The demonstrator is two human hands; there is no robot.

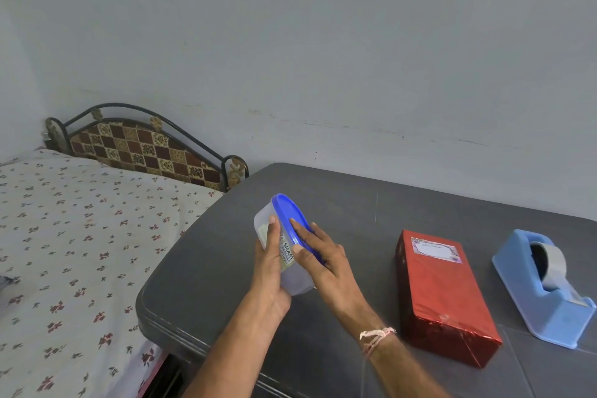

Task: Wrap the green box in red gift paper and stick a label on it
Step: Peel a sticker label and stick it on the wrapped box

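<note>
A box wrapped in shiny red gift paper (447, 297) lies on the dark grey table (339, 197), with a white flowery label (435, 250) stuck on its far top face. Left of it, both hands hold a clear plastic container with a blue lid (284, 223), tilted on its side above the table. My left hand (269, 271) grips the container's clear body from below. My right hand (318, 255) presses flat on the blue lid, thumb on the container's printed sticker. No green surface of the box shows.
A light blue tape dispenser (546, 287) with a grey tape roll stands right of the red box. A bed with a flower-print sheet (80, 236) and a checkered headboard (145, 149) adjoins the table's left edge. The wall is just behind.
</note>
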